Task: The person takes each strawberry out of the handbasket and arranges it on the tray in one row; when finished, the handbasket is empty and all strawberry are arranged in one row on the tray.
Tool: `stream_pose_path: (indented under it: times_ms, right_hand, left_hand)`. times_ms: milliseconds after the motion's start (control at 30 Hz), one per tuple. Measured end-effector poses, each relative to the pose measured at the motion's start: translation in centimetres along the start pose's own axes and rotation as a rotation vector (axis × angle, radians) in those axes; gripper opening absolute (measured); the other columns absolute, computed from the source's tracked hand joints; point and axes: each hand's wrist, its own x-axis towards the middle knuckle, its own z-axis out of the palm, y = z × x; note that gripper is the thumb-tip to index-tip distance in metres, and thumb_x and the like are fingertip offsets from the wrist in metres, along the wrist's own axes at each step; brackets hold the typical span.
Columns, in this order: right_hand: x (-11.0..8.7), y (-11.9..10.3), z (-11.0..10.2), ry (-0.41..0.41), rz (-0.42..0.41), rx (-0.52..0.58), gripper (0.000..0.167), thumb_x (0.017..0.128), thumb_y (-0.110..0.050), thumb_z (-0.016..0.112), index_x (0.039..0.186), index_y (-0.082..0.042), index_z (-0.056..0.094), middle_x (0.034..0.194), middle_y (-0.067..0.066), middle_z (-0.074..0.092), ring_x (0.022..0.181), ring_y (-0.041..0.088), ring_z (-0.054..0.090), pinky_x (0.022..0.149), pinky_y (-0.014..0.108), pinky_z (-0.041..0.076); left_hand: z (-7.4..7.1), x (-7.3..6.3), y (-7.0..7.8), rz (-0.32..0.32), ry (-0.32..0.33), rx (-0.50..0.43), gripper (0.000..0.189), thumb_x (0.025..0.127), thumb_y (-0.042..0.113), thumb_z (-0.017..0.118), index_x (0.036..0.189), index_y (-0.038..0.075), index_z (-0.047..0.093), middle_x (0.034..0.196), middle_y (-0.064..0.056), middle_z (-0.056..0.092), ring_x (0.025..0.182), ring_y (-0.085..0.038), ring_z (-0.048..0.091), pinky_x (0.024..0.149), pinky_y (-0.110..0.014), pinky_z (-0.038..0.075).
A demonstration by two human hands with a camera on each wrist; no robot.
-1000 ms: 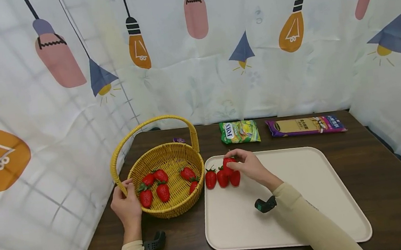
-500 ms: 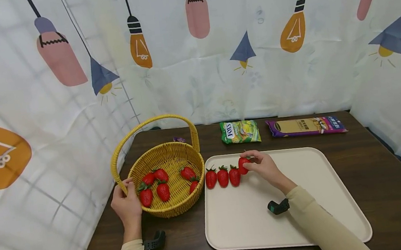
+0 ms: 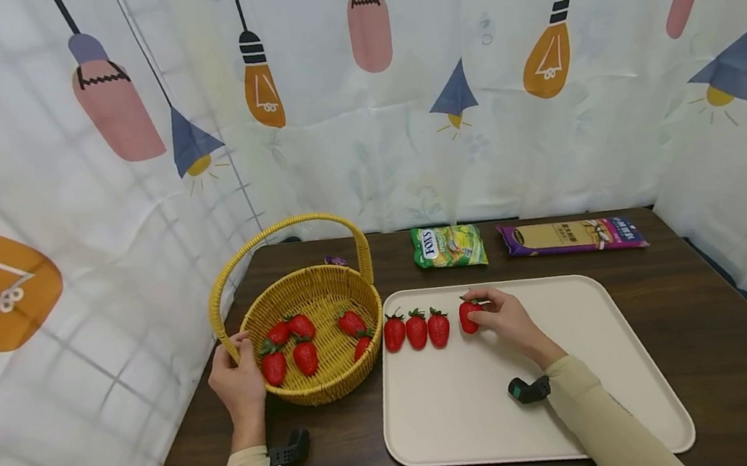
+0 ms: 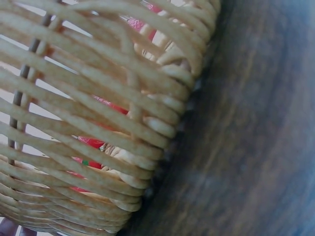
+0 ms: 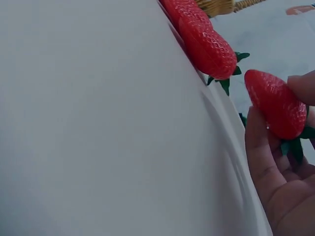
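Note:
My right hand [image 3: 511,322] pinches a red strawberry [image 5: 275,104] between thumb and fingers above the beige tray [image 3: 462,407]. Left of it on the tray, three strawberries [image 3: 416,330] lie in a row, green leaves toward the far edge. At the left side of the yellow wicker basket [image 3: 322,392], my left hand [image 3: 238,379] grips the rim by the foot of the handle. Several more strawberries [image 3: 305,357] lie inside the basket. The left wrist view is filled by the basket's weave [image 4: 88,113], with only fingertips showing at the lower left corner.
Behind the tray lie a green candy bag [image 3: 449,246] and a long purple packet [image 3: 573,235]. A small purple wrapper [image 3: 335,260] sits behind the basket. A patterned curtain [image 3: 350,151] hangs along the dark wooden table [image 3: 724,331].
My right hand has carried the strawberry rightward, from over the row to a spot right of it and slightly lower. The left hand still holds the basket.

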Motion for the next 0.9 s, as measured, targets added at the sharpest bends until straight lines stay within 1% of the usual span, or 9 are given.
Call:
stream_pose_path:
  times_ms: [167,233,333,400,467,567,633,800,900]
  right_hand:
    - [0.1,0.0,-0.1,0.011,0.049,-0.011,0.036,0.088,-0.009,0.070,0.122,-0.001,0.062,0.125,0.019,0.060,0.093,0.018,0.064,0.075,0.027,0.054]
    - [0.1,-0.1,-0.1,0.012,0.070,-0.022,0.036,0.087,-0.009,0.071,0.122,-0.001,0.063,0.124,0.019,0.061,0.092,0.017,0.065,0.074,0.027,0.054]
    - [0.0,-0.1,0.0,0.000,0.082,-0.027,0.037,0.087,-0.009,0.072,0.121,0.000,0.063,0.122,0.020,0.062,0.088,0.016,0.065,0.070,0.026,0.054]
    - [-0.5,-1.1,0.2,-0.020,0.088,-0.032,0.037,0.088,-0.007,0.071,0.121,0.004,0.062,0.121,0.023,0.062,0.085,0.018,0.064,0.068,0.028,0.054]
    - [-0.5,-1.2,0.3,-0.033,0.090,-0.034,0.036,0.088,-0.007,0.070,0.121,0.005,0.062,0.118,0.024,0.062,0.083,0.018,0.064,0.065,0.029,0.053]
    - [-0.7,-1.4,0.5,-0.048,0.099,-0.039,0.035,0.088,-0.007,0.070,0.121,0.005,0.062,0.117,0.024,0.064,0.083,0.021,0.065,0.066,0.031,0.054]
    - [-0.4,-0.6,0.5,-0.045,0.099,-0.046,0.035,0.088,-0.010,0.071,0.120,0.001,0.065,0.117,0.021,0.065,0.084,0.020,0.066,0.067,0.030,0.054]
    - [-0.3,-0.2,0.6,-0.044,0.078,-0.095,0.033,0.087,-0.014,0.073,0.118,-0.002,0.068,0.116,0.018,0.067,0.087,0.020,0.067,0.067,0.029,0.053]
    - [-0.2,0.0,0.6,-0.035,0.085,-0.118,0.033,0.087,-0.015,0.074,0.117,-0.003,0.069,0.114,0.016,0.068,0.083,0.019,0.067,0.065,0.029,0.053]
  left_hand:
    - [0.0,-0.1,0.5,0.005,-0.002,-0.015,0.019,0.096,0.006,0.057,0.095,-0.011,0.065,0.105,-0.023,0.068,0.081,0.003,0.054,0.067,-0.023,0.036]
    - [0.0,-0.1,0.5,0.005,0.000,-0.004,0.020,0.096,0.008,0.057,0.094,-0.010,0.066,0.105,-0.021,0.069,0.080,0.003,0.054,0.067,-0.023,0.035]
    - [0.0,0.0,0.2,0.003,0.003,0.010,0.020,0.097,0.013,0.058,0.094,-0.005,0.067,0.104,-0.016,0.070,0.075,-0.001,0.052,0.065,-0.024,0.034]
    - [0.0,0.0,-0.2,0.001,0.005,0.009,0.020,0.097,0.014,0.058,0.093,-0.004,0.067,0.103,-0.014,0.070,0.076,-0.003,0.053,0.066,-0.025,0.034]
    - [0.0,-0.2,0.6,0.003,0.003,0.003,0.020,0.097,0.013,0.058,0.093,-0.005,0.067,0.103,-0.016,0.070,0.074,-0.003,0.051,0.066,-0.025,0.034]
    - [-0.1,-0.6,2.2,0.005,0.001,-0.005,0.019,0.096,0.008,0.057,0.093,-0.009,0.065,0.104,-0.021,0.069,0.072,-0.003,0.049,0.066,-0.025,0.034]
    - [-0.2,-0.8,3.3,0.010,-0.002,-0.005,0.019,0.096,0.006,0.056,0.094,-0.011,0.064,0.104,-0.026,0.067,0.069,-0.003,0.047,0.065,-0.024,0.033]
    - [-0.2,-0.9,3.4,0.011,-0.002,-0.014,0.018,0.095,0.005,0.056,0.093,-0.011,0.063,0.104,-0.027,0.066,0.072,-0.001,0.050,0.065,-0.023,0.033]
    - [-0.2,-0.9,3.4,0.012,-0.006,-0.026,0.018,0.095,0.005,0.056,0.092,-0.012,0.063,0.105,-0.026,0.067,0.072,-0.001,0.050,0.064,-0.023,0.033]
